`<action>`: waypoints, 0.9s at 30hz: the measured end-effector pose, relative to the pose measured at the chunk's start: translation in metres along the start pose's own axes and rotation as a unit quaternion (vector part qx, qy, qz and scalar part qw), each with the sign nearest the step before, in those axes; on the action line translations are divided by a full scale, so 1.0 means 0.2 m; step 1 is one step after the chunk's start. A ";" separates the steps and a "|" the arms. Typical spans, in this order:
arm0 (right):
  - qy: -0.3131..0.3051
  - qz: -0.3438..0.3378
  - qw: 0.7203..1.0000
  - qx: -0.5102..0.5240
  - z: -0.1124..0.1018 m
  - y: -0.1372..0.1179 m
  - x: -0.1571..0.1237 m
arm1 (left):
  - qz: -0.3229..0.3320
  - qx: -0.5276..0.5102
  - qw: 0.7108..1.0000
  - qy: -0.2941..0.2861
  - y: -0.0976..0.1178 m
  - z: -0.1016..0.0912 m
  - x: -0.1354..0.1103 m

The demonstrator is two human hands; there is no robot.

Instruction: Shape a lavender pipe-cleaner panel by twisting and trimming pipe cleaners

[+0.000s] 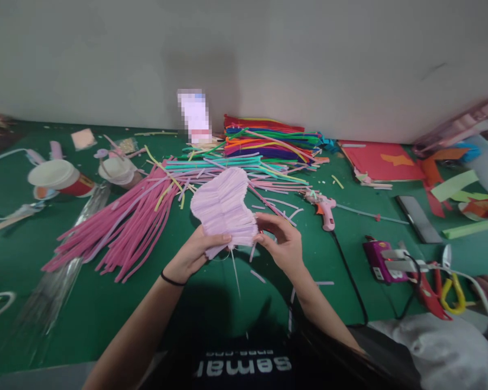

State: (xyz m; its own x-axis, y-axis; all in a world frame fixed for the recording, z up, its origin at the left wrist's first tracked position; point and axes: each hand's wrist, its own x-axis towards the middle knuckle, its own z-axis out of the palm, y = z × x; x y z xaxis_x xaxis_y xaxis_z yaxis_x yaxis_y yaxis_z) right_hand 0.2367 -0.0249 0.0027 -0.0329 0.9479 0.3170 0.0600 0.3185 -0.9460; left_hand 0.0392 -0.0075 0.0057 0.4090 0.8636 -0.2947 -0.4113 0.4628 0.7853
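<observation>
Above the green table [106,303], at about the middle of my head view, a ridged lilac piece [222,206] is held up, shaped like a wavy fan with a seam down its middle and a thin pale wire [236,273] hanging from its lower edge. To handle it well, I would judge that the grip belongs low, near the wire, with light pressure, so the soft ridges do not flatten and the scalloped rim stays even. Small, slow turns seem safer to me than pulls, since the strips could splay apart. My left hand [195,252] comes in from the lower left, pinching the bottom corner, thumb laid flat across the front and the other fingers tucked behind. My right hand [282,241] arcs in from the right, wrist raised, its thumb and forefinger bent towards the right edge with a gap between their tips; I cannot tell whether they grip it. Well off to the right lies a pink glue gun [328,211].
</observation>
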 end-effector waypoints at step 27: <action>0.008 -0.154 0.967 -0.201 0.02 -0.01 -0.06 | 0.022 -0.018 0.999 0.035 0.01 0.04 0.00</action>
State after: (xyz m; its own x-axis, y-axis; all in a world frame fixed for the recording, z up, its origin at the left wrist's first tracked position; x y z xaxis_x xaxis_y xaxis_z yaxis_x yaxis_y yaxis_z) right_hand 0.2322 -0.0378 0.0000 -0.0965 0.8063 0.5837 0.4326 0.5621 -0.7050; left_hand 0.0447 -0.0081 0.0108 0.3325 0.8945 -0.2989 -0.4575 0.4301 0.7783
